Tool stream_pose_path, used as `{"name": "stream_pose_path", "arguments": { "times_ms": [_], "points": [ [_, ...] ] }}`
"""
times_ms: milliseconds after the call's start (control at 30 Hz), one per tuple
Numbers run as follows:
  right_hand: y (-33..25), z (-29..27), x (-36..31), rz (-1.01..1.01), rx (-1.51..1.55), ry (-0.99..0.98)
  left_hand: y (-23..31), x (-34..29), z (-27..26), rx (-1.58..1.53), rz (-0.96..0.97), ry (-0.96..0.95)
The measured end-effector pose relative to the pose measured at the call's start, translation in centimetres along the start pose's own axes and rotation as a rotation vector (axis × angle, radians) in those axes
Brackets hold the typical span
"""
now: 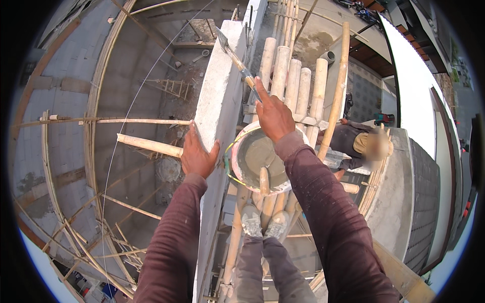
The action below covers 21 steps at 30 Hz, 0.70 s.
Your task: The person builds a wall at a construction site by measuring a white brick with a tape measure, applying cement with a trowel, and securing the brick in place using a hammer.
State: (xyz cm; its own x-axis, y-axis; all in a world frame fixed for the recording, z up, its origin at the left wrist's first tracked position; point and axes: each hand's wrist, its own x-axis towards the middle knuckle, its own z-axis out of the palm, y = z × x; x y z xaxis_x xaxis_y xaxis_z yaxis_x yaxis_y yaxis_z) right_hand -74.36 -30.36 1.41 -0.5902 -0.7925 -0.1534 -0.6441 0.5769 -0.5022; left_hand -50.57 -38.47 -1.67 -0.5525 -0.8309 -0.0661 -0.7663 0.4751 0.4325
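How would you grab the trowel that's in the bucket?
Probably best by its wooden handle, fingers wrapped around, coming from the near side where the shoes are. The rounded handle points that way across the near rim of the bucket, while the blade end lies in the wet-looking grey mortar.

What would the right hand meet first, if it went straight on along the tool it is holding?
Probably the white wall: the right hand and its tool point up and left across it. Depth is unclear, so the hand might pass above.
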Motion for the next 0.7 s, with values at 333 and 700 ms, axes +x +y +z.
{"name": "stream_pose_path", "arguments": {
  "times_ms": [333, 700],
  "points": [
    [0.1, -0.5, -1.9, -0.038, -0.051, -0.009, 0.7, 0.3, -0.3, 0.025, -0.023, -0.037],
    [-0.3, 0.6, -6.9, -0.047, -0.006, -0.061, 0.1, 0.0, 0.0, 0.039, 0.005, 0.001]
  ]
}}
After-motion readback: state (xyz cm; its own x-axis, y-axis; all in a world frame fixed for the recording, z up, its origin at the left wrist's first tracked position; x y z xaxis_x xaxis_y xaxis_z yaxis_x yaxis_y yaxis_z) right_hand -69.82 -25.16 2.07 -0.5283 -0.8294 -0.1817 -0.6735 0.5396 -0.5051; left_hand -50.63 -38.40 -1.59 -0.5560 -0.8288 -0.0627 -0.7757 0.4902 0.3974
